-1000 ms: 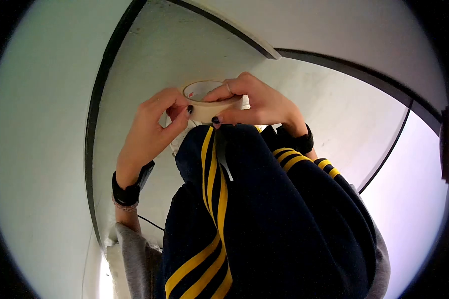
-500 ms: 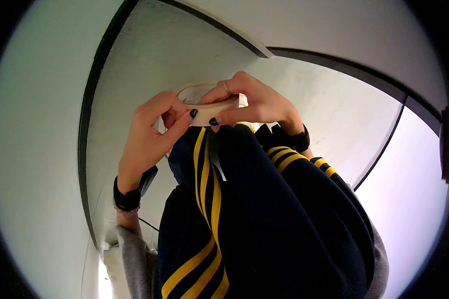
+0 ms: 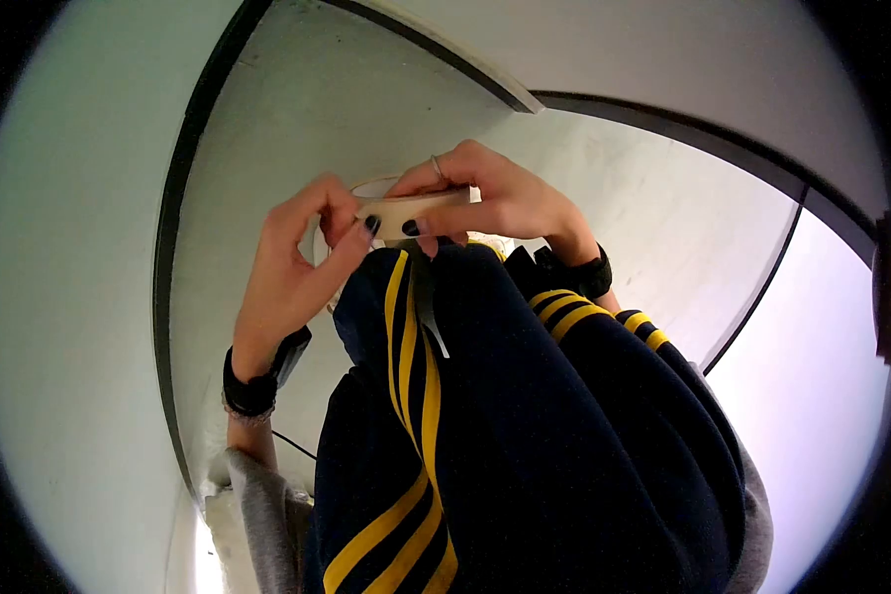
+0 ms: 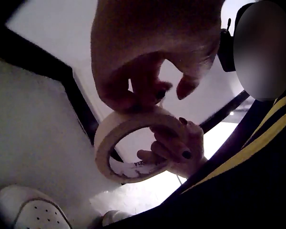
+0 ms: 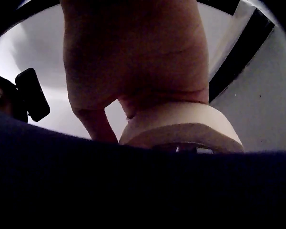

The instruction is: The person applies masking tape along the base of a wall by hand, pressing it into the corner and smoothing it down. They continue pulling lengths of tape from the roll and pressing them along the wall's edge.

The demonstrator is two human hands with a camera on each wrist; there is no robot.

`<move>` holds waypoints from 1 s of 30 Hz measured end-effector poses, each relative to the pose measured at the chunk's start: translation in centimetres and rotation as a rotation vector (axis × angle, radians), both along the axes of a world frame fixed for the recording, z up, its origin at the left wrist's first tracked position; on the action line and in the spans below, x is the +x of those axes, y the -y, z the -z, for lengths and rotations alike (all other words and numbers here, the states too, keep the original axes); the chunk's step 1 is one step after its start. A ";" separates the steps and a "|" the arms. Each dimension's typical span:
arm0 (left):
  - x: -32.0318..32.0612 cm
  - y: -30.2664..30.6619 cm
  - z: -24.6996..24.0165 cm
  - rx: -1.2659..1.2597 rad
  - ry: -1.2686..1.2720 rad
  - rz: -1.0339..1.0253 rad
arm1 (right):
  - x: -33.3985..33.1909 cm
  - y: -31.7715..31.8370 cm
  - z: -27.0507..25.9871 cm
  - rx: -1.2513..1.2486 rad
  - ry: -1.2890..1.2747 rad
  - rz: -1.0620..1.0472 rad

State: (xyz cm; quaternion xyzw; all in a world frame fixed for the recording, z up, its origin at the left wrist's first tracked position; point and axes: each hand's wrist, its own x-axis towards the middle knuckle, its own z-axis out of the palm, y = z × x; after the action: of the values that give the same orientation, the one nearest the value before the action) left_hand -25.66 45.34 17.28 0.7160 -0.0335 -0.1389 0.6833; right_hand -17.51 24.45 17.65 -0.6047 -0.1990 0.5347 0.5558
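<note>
A roll of cream masking tape (image 3: 394, 212) is held up between both hands, just above the knees. My right hand (image 3: 510, 203) grips it, with the thumb on the outer face and fingers reaching into the ring. In the left wrist view those fingers (image 4: 174, 148) show inside the roll (image 4: 104, 145). My left hand (image 3: 297, 247) has its thumb and bent fingers against the roll's left side, the dark thumbnail on the tape's outer face. The right wrist view shows the roll (image 5: 195, 119) under the right palm, its lower part hidden behind dark cloth.
Navy trousers with yellow stripes (image 3: 525, 396) fill the lap below the hands. Pale wall panels (image 3: 366, 89) with dark edging stand close around. A white perforated shoe (image 4: 35, 212) is at the lower left in the left wrist view.
The roll has tipped so its opening looks narrower and its outer face turns more toward the head camera. The right hand has shifted slightly left; both hands stay on the roll.
</note>
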 end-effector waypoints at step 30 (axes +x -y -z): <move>1.4 1.4 1.2 0.401 0.178 -0.029 | -0.3 -0.1 1.1 -0.048 0.000 0.109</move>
State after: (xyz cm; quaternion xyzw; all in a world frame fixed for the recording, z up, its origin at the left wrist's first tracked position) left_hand -24.28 43.93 16.06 0.8475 -0.0551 -0.0695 0.5234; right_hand -17.83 24.52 16.57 -0.6278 -0.1530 0.5079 0.5696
